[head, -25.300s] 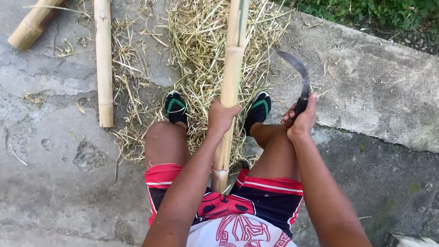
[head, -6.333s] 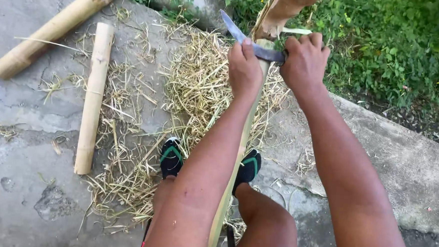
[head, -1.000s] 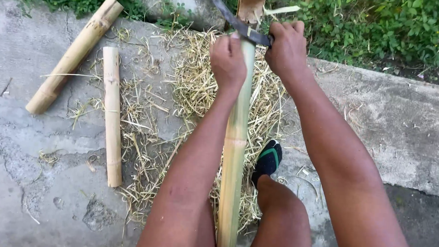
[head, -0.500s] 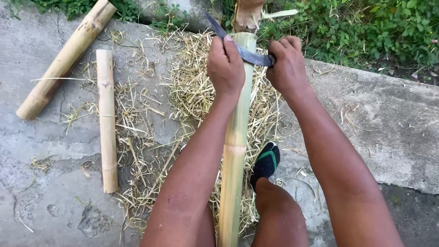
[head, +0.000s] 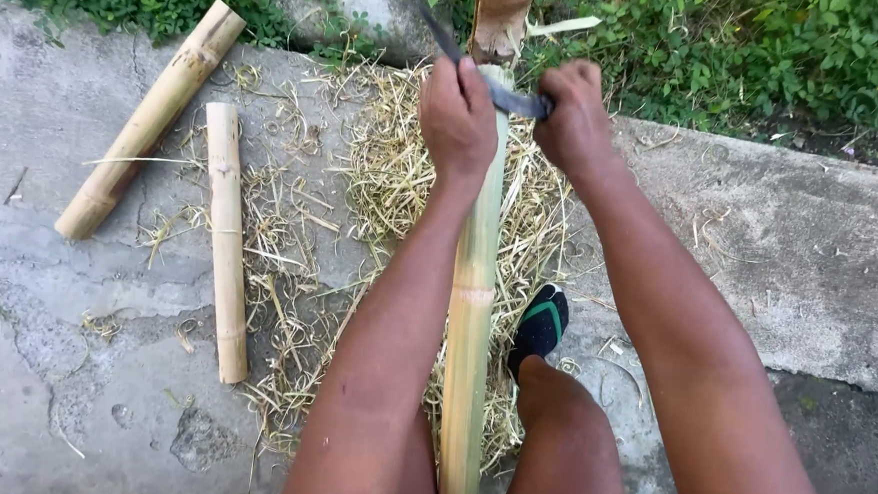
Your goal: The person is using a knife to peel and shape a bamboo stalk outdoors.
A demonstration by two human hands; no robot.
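Head view, single entry.

Item 1: green bamboo pole (head: 471,309), long, standing nearly upright in the frame, running from 6 o'clock at the bottom edge up to 12 o'clock, between the person's two legs. Its far end met a brown stump (head: 499,15) at 12 o'clock.

Item 2: curved blade (head: 512,98), dark metal, laid across the top of the pole, tip pointing to 11 o'clock.

Item 3: left hand (head: 458,118), fist closed tight around the blade's tip end, resting against the pole at 12 o'clock.

Item 4: right hand (head: 572,119), fist closed tight around the blade's other end, just at 3 o'clock of the pole. Both forearms stretched out from 6 o'clock.

Item 5: shoe (head: 540,323), black with green trim, at 3 o'clock of the pole's middle, touching the shavings.

Item 6: heap of dry pale shavings (head: 383,174), spread under and around the pole, thickest at 11 o'clock, thinning toward 7 o'clock.

Item 7: short bamboo piece (head: 226,238), pale, lying at 9 o'clock, pointing 12 to 6.

Item 8: thicker bamboo piece (head: 150,119), lying at 10 o'clock, slanted from 1 to 7, just beside the short one, not touching as far as could be told.

Item 9: concrete slab (head: 809,256), grey, cracked, bearing all the above.

Item 10: green plants (head: 770,54), along the slab's edge from 10 to 2 o'clock.

No containers were seen.
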